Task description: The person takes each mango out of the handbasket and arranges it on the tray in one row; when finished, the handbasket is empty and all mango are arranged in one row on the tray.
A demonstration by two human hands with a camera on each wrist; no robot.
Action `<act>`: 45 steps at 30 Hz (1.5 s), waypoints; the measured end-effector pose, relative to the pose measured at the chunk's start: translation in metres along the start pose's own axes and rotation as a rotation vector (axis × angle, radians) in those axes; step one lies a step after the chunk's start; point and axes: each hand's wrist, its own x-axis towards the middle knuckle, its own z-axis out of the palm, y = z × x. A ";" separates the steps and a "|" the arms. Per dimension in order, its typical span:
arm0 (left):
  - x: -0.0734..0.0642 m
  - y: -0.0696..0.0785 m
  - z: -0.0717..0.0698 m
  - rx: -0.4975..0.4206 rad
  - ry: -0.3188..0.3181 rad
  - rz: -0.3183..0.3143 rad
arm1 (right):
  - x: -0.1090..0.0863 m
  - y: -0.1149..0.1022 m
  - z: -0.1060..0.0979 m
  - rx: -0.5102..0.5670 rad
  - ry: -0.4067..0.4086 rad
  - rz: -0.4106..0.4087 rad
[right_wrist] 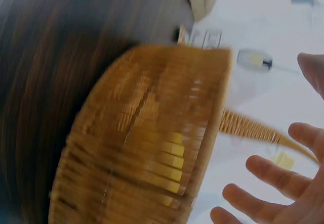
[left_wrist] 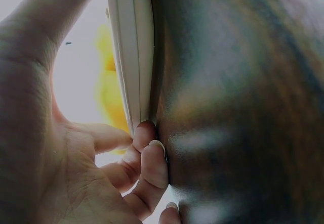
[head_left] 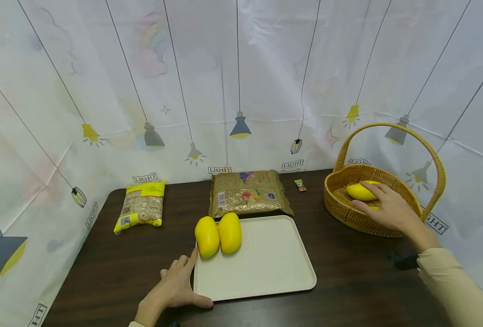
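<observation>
Tray (head_left: 261, 265), cream and shallow-rimmed, is serving as the landmark: two yellow mangoes (head_left: 206, 236) are lying side by side at its far left corner, presumably nestling together so that neither is rolling. The left hand (head_left: 176, 281) is spanning the tray's near left corner, thumb and index finger spread wide and touching the rim, apparently bracing it in place. Right of the tray, a wicker basket (head_left: 343, 217) is standing handle-up, probably leaving its top accessible; inside, another mango (head_left: 356, 192) is lying beneath the right hand (head_left: 388, 209), whose fingers are parting widely and gripping nothing (whether they are touching the fruit, one cannot tell). Behind the tray, a gold fruit-printed bag (head_left: 247, 195) is lying flat; a small snack packet (head_left: 300, 185) is lying beyond the tray's far right corner. A dark wood-grained table (head_left: 114, 268) is supporting everything, while lamp-printed white cloth (head_left: 266, 77) is hanging behind.
</observation>
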 end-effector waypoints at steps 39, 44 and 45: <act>0.003 -0.001 -0.001 0.016 -0.013 -0.007 | 0.017 0.059 0.011 -0.051 -0.250 0.144; 0.003 -0.002 0.000 0.011 -0.021 -0.011 | 0.018 0.061 0.014 -0.051 -0.278 0.153; 0.003 -0.002 0.000 0.010 -0.022 -0.013 | 0.018 0.061 0.015 -0.052 -0.277 0.151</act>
